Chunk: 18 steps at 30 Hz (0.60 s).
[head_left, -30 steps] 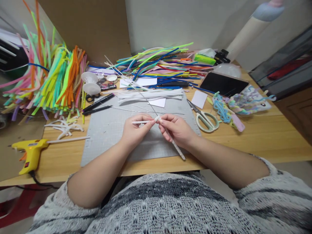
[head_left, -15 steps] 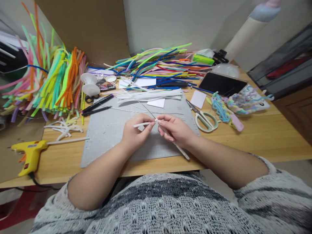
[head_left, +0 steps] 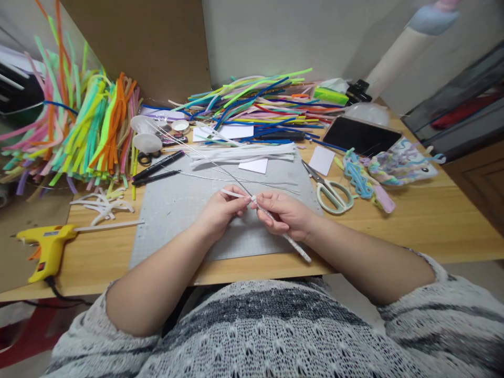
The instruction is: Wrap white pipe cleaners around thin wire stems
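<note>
Over the grey cutting mat [head_left: 169, 226], my left hand [head_left: 218, 212] pinches a white pipe cleaner [head_left: 233, 193], whose free end sticks out to the left past the fingers. My right hand [head_left: 290, 214] is closed around a wire stem [head_left: 297, 249] wrapped in white, its lower end slanting down to the right beyond the palm. The fingertips of both hands nearly meet where the pipe cleaner joins the stem. From that spot a bare metal wire [head_left: 230, 177] runs up to the left. The exact winding under the fingertips is partly hidden.
White pipe cleaners [head_left: 244, 153] lie across the mat's far side, near loose wires. Scissors [head_left: 334, 196] and a phone [head_left: 360, 135] are on the right. A yellow glue gun [head_left: 51, 247] and colourful pipe cleaner bundles [head_left: 98, 131] stand left; black pens [head_left: 157, 168] lie nearby.
The left fingers have shifted their hold on the pipe cleaner, and its free end now tilts the other way. The wrapped stem's lower end has moved slightly down and right.
</note>
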Tool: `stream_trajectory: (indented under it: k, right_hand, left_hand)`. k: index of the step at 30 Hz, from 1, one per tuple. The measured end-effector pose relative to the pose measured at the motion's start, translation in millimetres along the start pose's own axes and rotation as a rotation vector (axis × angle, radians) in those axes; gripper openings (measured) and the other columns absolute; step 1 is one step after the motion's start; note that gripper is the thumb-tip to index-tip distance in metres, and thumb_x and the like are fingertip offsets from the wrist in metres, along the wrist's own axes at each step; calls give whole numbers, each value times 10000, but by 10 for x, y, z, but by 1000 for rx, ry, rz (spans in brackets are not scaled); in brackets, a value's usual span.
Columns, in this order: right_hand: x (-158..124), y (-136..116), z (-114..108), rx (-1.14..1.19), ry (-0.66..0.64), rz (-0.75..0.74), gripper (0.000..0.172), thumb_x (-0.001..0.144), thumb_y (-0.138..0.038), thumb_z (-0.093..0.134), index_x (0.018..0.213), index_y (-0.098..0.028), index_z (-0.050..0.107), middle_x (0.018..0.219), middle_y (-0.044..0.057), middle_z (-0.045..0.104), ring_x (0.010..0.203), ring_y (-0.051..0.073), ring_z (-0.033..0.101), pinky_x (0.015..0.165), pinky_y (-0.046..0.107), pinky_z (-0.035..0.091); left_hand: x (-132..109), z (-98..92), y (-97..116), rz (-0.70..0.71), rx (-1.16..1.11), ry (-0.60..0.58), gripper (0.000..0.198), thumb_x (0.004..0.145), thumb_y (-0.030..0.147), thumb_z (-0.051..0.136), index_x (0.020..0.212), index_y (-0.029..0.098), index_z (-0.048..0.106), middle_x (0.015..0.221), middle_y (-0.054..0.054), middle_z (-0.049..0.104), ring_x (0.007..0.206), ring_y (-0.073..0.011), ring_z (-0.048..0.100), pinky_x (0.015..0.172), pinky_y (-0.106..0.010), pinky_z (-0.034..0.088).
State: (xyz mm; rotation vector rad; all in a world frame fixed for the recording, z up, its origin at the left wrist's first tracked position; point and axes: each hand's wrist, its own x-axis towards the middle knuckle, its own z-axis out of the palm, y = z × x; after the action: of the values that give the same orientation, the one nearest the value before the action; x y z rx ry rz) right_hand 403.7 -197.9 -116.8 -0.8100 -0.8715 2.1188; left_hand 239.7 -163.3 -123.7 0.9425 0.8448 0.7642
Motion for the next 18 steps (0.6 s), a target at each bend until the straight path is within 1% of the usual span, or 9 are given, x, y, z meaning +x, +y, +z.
stream_trajectory:
  k: [5, 7, 9, 11, 12, 14, 16, 18]
  right_hand:
    - [-3, 7, 16, 15, -9, 31, 213, 839, -364, 547, 823, -153, 527, 452, -93, 501, 239, 5, 247, 268, 130, 143]
    - [-2, 0, 23, 10, -11, 35, 214, 843, -369, 541, 822, -157, 522, 447, -98, 492, 240, 4, 240, 270, 131, 142]
    - [1, -7, 29, 6, -11, 32, 203, 838, -361, 545, 821, -161, 515, 451, -98, 495, 244, 1, 238, 272, 132, 135]
    - [7, -8, 37, -8, 10, 3, 184, 828, -343, 554, 812, -166, 505, 461, -93, 508, 251, 1, 249, 272, 134, 124]
    - [10, -5, 42, -26, 33, -21, 178, 824, -336, 559, 809, -169, 501, 466, -90, 515, 256, 2, 257, 271, 135, 121]
    - [12, 8, 57, -91, 103, -84, 179, 812, -333, 572, 797, -172, 495, 472, -85, 521, 267, 5, 279, 275, 136, 128]
    - [9, 30, 77, -192, 192, -152, 194, 806, -341, 582, 781, -168, 499, 472, -81, 514, 288, 8, 308, 288, 136, 165]
    - [-1, 57, 98, -303, 279, -216, 202, 810, -346, 584, 774, -164, 502, 476, -78, 505, 325, 13, 348, 317, 135, 220]
  left_hand:
    - [-3, -1, 12, -21, -4, -41, 247, 601, 249, 756, 657, 138, 542, 583, -9, 619, 504, -72, 496, 502, -203, 360]
    - [-11, 12, 29, -30, -53, -45, 236, 600, 232, 752, 670, 136, 548, 581, -4, 613, 514, -72, 511, 507, -199, 367]
    - [-24, 28, 42, -64, -160, -62, 235, 600, 212, 749, 731, 138, 568, 613, 3, 616, 550, -74, 544, 524, -189, 385]
    - [-36, 39, 42, -126, -260, -97, 267, 619, 218, 737, 832, 146, 593, 667, 2, 627, 600, -84, 579, 548, -189, 413]
    - [-40, 40, 37, -161, -280, -115, 267, 639, 233, 725, 859, 146, 600, 685, -5, 633, 617, -91, 590, 555, -194, 425]
    - [-45, 39, 20, -209, -258, -133, 215, 679, 265, 699, 825, 133, 611, 680, -26, 639, 613, -103, 594, 545, -202, 435]
    - [-48, 38, 9, -199, -211, -123, 185, 690, 275, 694, 753, 123, 608, 637, -31, 627, 586, -100, 581, 515, -195, 428]
    - [-53, 44, 11, -141, -180, -78, 187, 665, 261, 719, 734, 125, 610, 621, -19, 614, 577, -94, 571, 499, -186, 428]
